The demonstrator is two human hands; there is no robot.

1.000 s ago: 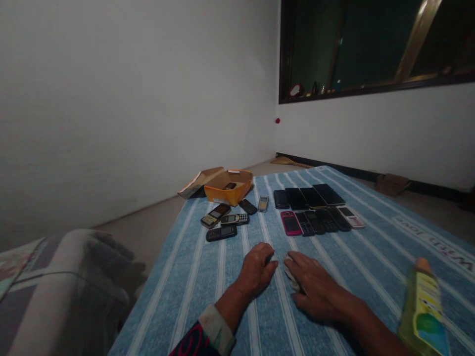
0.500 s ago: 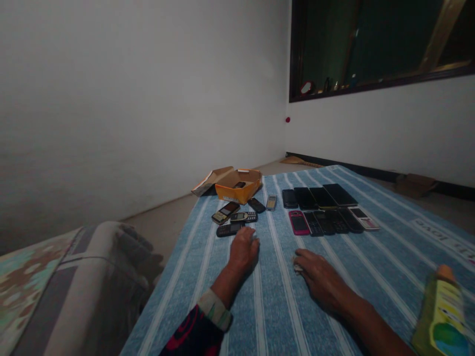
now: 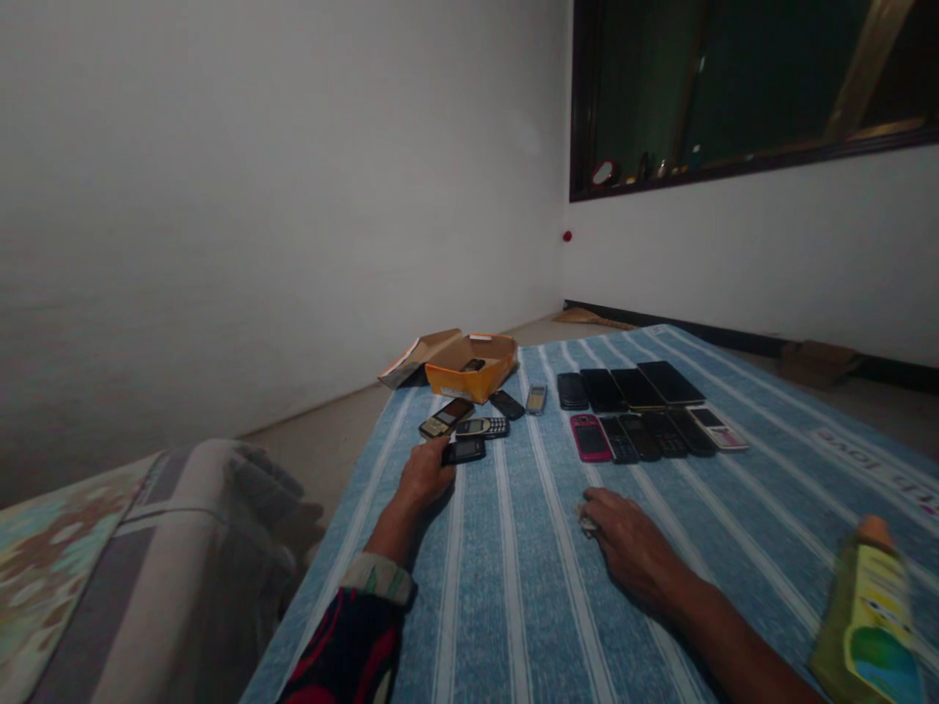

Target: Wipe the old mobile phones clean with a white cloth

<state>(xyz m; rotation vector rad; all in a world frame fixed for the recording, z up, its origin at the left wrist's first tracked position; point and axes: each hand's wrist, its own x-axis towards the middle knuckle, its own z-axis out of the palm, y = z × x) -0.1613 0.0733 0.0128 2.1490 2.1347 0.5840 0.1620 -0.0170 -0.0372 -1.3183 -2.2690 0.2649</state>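
Left hand (image 3: 427, 472): fingers at the left end of the black phone (image 3: 467, 451), which lies on the striped cloth (image 3: 543, 577); from here I cannot tell whether the grip is closed.
Right hand (image 3: 627, 533): grip narrow, over a pale crumpled rag (image 3: 587, 524).
Slip risk: holding one end only could let the phone swing loose.
Knock risk: the keypad phone (image 3: 482, 428) lies just beyond; a low lift could nudge it.

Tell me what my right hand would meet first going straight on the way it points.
Your right hand would likely cross striped cloth, then meet the black phone by your left hand or the keypad phone beyond it; which comes first is unclear.
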